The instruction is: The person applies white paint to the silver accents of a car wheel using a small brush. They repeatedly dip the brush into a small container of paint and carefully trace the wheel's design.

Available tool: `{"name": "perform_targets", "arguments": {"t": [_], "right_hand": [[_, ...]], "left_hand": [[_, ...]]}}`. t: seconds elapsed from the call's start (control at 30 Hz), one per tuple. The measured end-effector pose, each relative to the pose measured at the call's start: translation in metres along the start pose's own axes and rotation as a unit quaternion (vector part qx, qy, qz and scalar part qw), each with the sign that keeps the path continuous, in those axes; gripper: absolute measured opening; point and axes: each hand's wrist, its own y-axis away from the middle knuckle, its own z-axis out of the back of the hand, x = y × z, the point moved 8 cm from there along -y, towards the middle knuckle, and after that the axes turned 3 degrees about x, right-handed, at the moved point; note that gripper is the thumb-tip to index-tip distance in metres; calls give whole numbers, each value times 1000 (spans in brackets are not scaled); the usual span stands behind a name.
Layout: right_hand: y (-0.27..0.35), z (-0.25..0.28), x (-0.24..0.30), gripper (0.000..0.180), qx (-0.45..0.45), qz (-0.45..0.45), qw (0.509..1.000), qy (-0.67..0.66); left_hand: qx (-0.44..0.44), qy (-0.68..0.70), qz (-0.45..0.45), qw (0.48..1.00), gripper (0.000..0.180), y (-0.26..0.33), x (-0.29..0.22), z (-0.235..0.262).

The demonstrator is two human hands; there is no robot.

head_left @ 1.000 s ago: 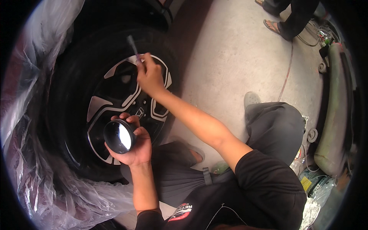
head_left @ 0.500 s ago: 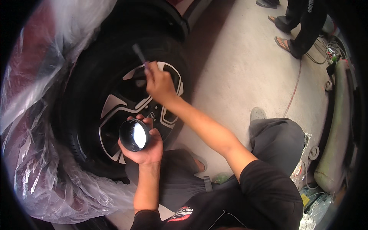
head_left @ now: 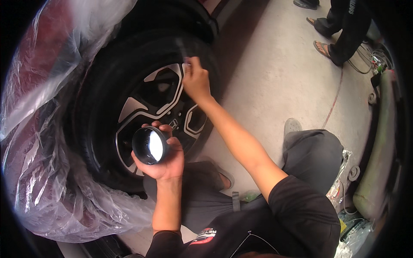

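My left hand (head_left: 171,160) cradles a round black cup (head_left: 138,148) from below, fingers curled about its side. Inside the cup shows a bright white patch, either liquid or a reflection; I cannot tell which. Above and to the right, my right hand (head_left: 198,81) grips a slim brush (head_left: 186,59), its far end smeared by motion and set against the black tire (head_left: 142,49). That hand is over the upper rim of the silver-and-black alloy wheel (head_left: 132,106). My left hand and the cup hide the wheel's lower part.
Clear plastic sheeting (head_left: 47,172) drapes over the red car body on the left. Pale concrete floor (head_left: 262,77) runs along the right. Another person's sandalled foot (head_left: 322,48) stands at the upper right, near a thin hose (head_left: 335,96) and a long green cylinder (head_left: 374,167).
My right hand with the brush has moved up and to the right along the tire. My left hand holds the cup in nearly the same place. The view has shifted slightly.
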Motion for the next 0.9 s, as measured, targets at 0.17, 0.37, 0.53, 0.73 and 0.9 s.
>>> {"name": "perform_targets", "arguments": {"t": [0.17,0.37,0.53,0.73,0.9], "right_hand": [[19,-4,-49,14,-20,-138,990,-14],[28,-8,-40,11,-101,-88,991,0],[35,-17,-17,12,-42,-53,996,-61],[26,-6,-52,12,-57,-160,985,-38],[46,-11,-60,14,-23,-62,997,-48]], "left_hand": [[33,-19,2,999,52,6,-7,-2],[11,-31,11,999,51,6,-6,3],[1,-45,10,999,54,7,-9,18],[-3,-47,25,999,55,-1,0,11],[26,-26,55,998,55,-11,14,5]]}}
